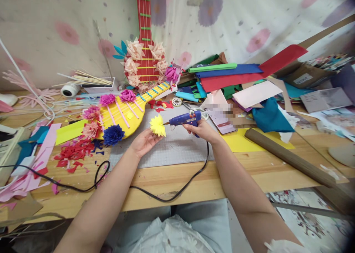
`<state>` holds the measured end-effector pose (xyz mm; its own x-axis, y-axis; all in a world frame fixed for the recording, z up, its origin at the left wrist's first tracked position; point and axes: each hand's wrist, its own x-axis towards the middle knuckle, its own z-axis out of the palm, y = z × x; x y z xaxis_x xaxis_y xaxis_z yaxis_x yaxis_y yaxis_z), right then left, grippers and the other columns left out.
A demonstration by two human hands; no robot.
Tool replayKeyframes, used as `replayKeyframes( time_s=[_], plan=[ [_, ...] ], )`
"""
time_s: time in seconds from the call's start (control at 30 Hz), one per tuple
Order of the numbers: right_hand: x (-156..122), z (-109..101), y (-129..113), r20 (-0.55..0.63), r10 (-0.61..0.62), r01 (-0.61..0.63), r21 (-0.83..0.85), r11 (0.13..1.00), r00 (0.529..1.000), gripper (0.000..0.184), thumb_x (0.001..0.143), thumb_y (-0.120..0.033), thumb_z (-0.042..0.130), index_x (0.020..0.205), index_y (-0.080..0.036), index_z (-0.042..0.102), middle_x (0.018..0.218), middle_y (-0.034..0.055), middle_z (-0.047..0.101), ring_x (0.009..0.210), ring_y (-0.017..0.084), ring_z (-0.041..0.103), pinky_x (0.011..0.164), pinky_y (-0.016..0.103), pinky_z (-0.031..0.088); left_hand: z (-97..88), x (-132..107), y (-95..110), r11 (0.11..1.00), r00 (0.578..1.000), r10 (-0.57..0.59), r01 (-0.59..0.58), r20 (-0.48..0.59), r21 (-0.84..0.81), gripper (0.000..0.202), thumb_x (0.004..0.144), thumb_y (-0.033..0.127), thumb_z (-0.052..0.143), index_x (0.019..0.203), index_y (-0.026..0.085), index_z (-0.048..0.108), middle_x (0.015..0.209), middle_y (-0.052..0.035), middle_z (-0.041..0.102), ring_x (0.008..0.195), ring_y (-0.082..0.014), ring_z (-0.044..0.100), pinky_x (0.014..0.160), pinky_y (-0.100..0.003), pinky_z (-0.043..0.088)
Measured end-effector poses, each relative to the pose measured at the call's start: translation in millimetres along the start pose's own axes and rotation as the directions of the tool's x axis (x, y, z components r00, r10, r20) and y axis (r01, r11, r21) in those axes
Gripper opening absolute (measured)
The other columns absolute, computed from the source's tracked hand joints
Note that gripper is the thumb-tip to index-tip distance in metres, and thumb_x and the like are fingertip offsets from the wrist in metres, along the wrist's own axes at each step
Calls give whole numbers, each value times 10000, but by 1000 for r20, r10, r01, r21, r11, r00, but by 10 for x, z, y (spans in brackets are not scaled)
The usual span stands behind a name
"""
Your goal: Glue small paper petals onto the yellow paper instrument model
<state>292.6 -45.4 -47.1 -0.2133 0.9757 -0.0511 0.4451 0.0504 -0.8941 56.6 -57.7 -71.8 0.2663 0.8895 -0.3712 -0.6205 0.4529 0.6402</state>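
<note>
My left hand (pixel 144 141) holds a yellow paper flower (pixel 158 125) by its base, fingers closed under it, above the grey cutting mat (pixel 172 151). My right hand (pixel 203 129) grips a blue glue gun (pixel 185 119), whose nozzle points left and touches the flower's side. The gun's black cord (pixel 194 173) runs down over the table's front edge. Just left of the flower lies a yellow paper guitar (pixel 124 118) with pink, purple and blue flowers along its rim.
A red guitar (pixel 144 42) with peach flowers leans on the cloth backdrop. Stacked coloured paper sheets (pixel 230 77) fill the back right. A brown cardboard tube (pixel 288 157) lies at the right. Red paper scraps (pixel 74 153), pink strips and a box of sticks (pixel 91 81) sit left. A phone (pixel 224 121) lies behind the gun.
</note>
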Motion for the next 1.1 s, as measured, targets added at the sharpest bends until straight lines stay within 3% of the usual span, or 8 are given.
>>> replayKeyframes(
  time_s=[0.73,1.1],
  plan=[
    [-8,55,-10,24,-20,18,80,997,999,402,673,-545,614,577,-182,473,501,-40,447,461,60,381,440,212,293,42,-31,11,999,1000,-13,12,-27,-35,356,887,124,365,1214,102,503,858,-85,680,787,-147,648,743,-271,540],
    [-19,66,-33,28,4,-6,92,996,1000,420,637,-574,627,622,-182,476,483,-56,417,452,60,360,435,220,277,11,-9,3,1000,1000,-8,7,-24,-24,390,885,131,375,1262,92,468,909,-99,679,796,-142,644,793,-273,526]
  ],
)
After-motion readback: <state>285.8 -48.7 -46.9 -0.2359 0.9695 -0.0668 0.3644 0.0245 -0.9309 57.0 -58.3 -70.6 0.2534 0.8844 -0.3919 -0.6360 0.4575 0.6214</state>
